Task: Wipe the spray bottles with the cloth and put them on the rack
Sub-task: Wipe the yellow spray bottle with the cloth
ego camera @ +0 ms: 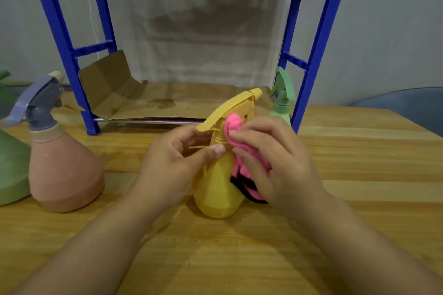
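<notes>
No text, label, brand, number or sign can be read anywhere — the bottles are plain, and the red marks on the card on the rack's top shelf are too blurred to make out.
</notes>
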Demonstrator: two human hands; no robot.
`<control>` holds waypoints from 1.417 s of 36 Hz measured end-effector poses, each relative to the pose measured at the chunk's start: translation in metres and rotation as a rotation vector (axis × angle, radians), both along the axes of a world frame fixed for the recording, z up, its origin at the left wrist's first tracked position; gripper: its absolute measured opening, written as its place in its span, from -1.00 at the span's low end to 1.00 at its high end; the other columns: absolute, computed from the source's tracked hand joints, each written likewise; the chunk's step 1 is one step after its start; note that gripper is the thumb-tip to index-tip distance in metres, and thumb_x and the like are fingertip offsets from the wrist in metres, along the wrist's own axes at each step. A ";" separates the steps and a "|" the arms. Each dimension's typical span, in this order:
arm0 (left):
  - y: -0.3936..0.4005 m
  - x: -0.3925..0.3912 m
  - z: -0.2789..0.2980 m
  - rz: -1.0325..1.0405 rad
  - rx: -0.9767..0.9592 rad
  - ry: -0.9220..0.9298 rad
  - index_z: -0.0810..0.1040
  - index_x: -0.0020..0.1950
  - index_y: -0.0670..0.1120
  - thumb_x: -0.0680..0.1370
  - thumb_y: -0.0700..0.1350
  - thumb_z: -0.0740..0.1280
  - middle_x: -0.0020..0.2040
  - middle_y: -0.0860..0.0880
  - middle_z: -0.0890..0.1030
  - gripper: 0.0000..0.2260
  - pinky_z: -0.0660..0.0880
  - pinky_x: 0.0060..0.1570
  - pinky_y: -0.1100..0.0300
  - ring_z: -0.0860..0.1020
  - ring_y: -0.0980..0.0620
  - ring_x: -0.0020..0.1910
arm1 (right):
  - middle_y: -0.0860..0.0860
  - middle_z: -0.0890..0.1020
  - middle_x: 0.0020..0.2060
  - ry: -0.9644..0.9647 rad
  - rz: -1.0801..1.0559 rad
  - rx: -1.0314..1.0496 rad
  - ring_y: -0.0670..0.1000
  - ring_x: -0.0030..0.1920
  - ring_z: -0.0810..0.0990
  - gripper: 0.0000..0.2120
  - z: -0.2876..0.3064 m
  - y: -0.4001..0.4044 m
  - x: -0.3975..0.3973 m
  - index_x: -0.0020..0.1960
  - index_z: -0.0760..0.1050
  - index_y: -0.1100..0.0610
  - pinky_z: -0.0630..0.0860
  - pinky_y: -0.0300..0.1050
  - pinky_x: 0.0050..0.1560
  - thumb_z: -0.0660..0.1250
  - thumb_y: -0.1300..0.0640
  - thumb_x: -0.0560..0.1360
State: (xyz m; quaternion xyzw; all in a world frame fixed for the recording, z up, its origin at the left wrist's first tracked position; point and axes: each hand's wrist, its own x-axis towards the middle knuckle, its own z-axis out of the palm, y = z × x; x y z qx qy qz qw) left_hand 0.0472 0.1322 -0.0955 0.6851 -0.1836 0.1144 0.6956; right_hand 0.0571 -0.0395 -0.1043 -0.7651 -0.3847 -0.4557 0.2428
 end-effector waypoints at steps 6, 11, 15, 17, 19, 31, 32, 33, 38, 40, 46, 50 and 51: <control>0.001 -0.001 0.000 0.028 0.055 -0.016 0.60 -0.12 0.10 0.24 -0.06 0.40 -0.17 0.20 0.70 -0.76 0.54 -0.18 0.39 0.64 0.24 -0.11 | 0.13 0.56 0.02 0.095 -0.120 0.165 0.02 0.05 0.54 -0.79 0.003 -0.012 0.009 0.13 0.55 0.30 0.53 -0.16 0.07 0.36 0.30 0.50; 0.000 -0.001 -0.001 0.059 0.083 -0.021 0.59 -0.12 0.14 0.28 -0.08 0.41 -0.18 0.26 0.68 -0.79 0.51 -0.20 0.45 0.63 0.29 -0.11 | 0.11 0.55 0.01 0.143 -0.196 0.094 -0.04 0.03 0.51 -0.79 -0.009 -0.018 0.011 0.12 0.56 0.29 0.45 -0.36 0.06 0.37 0.29 0.49; -0.002 -0.002 -0.002 0.053 0.066 -0.042 0.59 -0.11 0.11 0.33 -0.16 0.42 -0.20 0.26 0.68 -0.79 0.50 -0.20 0.45 0.63 0.30 -0.12 | 0.11 0.55 -0.01 0.170 -0.208 0.145 -0.09 0.01 0.49 -0.80 -0.007 -0.019 0.011 0.11 0.56 0.28 0.44 -0.39 0.04 0.37 0.28 0.50; -0.002 -0.003 -0.002 0.052 0.070 -0.053 0.59 -0.10 0.11 0.30 -0.11 0.41 -0.19 0.26 0.68 -0.79 0.50 -0.20 0.46 0.62 0.30 -0.11 | 0.11 0.55 0.00 0.138 -0.186 0.179 -0.08 0.02 0.49 -0.79 -0.001 -0.014 0.008 0.13 0.55 0.28 0.44 -0.36 0.06 0.36 0.26 0.50; -0.003 -0.003 -0.001 0.040 0.054 -0.050 0.59 -0.09 0.08 0.34 -0.19 0.41 -0.20 0.26 0.68 -0.78 0.50 -0.20 0.45 0.63 0.30 -0.12 | 0.13 0.54 -0.01 0.099 -0.153 0.190 -0.04 0.01 0.50 -0.79 0.003 -0.009 0.005 0.13 0.55 0.30 0.46 -0.30 0.06 0.37 0.28 0.50; 0.007 -0.002 -0.005 0.116 0.092 -0.042 0.65 -0.15 0.19 0.21 0.09 0.54 -0.11 0.11 0.69 -0.75 0.57 -0.05 0.14 0.64 0.13 -0.06 | 0.02 0.54 -0.02 0.330 -0.240 0.157 -0.15 -0.02 0.48 -0.79 -0.009 -0.031 0.002 0.11 0.58 0.18 0.40 -0.46 0.05 0.40 0.22 0.47; 0.009 -0.003 -0.005 0.088 0.104 -0.049 0.65 -0.10 0.18 0.29 0.07 0.52 -0.09 0.10 0.69 -0.79 0.56 -0.05 0.19 0.63 0.13 -0.05 | 0.03 0.54 -0.02 0.315 -0.233 0.158 -0.13 -0.02 0.49 -0.78 -0.008 -0.031 0.001 0.11 0.58 0.19 0.41 -0.45 0.06 0.40 0.22 0.47; 0.011 -0.004 -0.006 0.054 0.110 -0.045 0.65 -0.05 0.14 0.35 0.03 0.47 -0.07 0.08 0.68 -0.81 0.56 -0.06 0.23 0.62 0.13 -0.04 | 0.04 0.54 -0.02 0.302 -0.226 0.156 -0.11 -0.02 0.50 -0.78 -0.008 -0.031 -0.001 0.11 0.58 0.19 0.42 -0.43 0.06 0.40 0.22 0.47; 0.012 -0.004 -0.009 -0.022 0.170 0.043 0.58 0.03 0.02 0.46 -0.24 0.39 -0.05 0.12 0.67 -0.79 0.53 -0.09 0.33 0.61 0.20 0.00 | 0.07 0.55 -0.04 0.238 -0.193 0.160 -0.08 -0.03 0.51 -0.79 -0.009 -0.032 -0.006 0.09 0.59 0.22 0.42 -0.39 0.05 0.42 0.26 0.46; 0.010 -0.004 -0.010 -0.001 0.147 0.069 0.58 -0.01 0.01 0.36 -0.17 0.45 -0.07 0.11 0.67 -0.77 0.55 -0.11 0.33 0.61 0.18 -0.01 | 0.08 0.55 -0.05 0.216 -0.189 0.189 -0.07 -0.03 0.52 -0.79 -0.008 -0.032 -0.007 0.08 0.60 0.23 0.41 -0.40 0.05 0.43 0.28 0.45; 0.007 -0.004 -0.013 0.221 0.289 0.034 0.55 -0.04 0.13 0.15 0.18 0.46 -0.09 0.14 0.60 -0.58 0.54 -0.11 0.22 0.54 0.23 -0.12 | 0.09 0.54 -0.05 0.145 -0.202 0.237 -0.09 -0.03 0.50 -0.78 -0.005 -0.031 -0.010 0.07 0.59 0.27 0.39 -0.44 0.07 0.44 0.32 0.43; 0.011 -0.004 -0.014 0.156 0.370 0.035 0.55 0.05 0.17 0.38 0.18 0.39 0.02 0.21 0.59 -0.73 0.51 0.00 0.18 0.51 0.28 0.02 | 0.07 0.52 -0.05 0.133 -0.195 0.244 -0.11 -0.03 0.48 -0.78 -0.006 -0.031 -0.010 0.07 0.59 0.28 0.39 -0.44 0.05 0.44 0.35 0.42; 0.011 -0.004 -0.014 0.143 0.382 0.047 0.55 0.06 0.17 0.42 0.12 0.38 0.02 0.21 0.60 -0.76 0.51 0.03 0.15 0.52 0.30 0.03 | 0.07 0.52 -0.05 0.129 -0.195 0.255 -0.11 -0.03 0.48 -0.78 -0.006 -0.031 -0.010 0.07 0.59 0.28 0.40 -0.43 0.05 0.44 0.35 0.42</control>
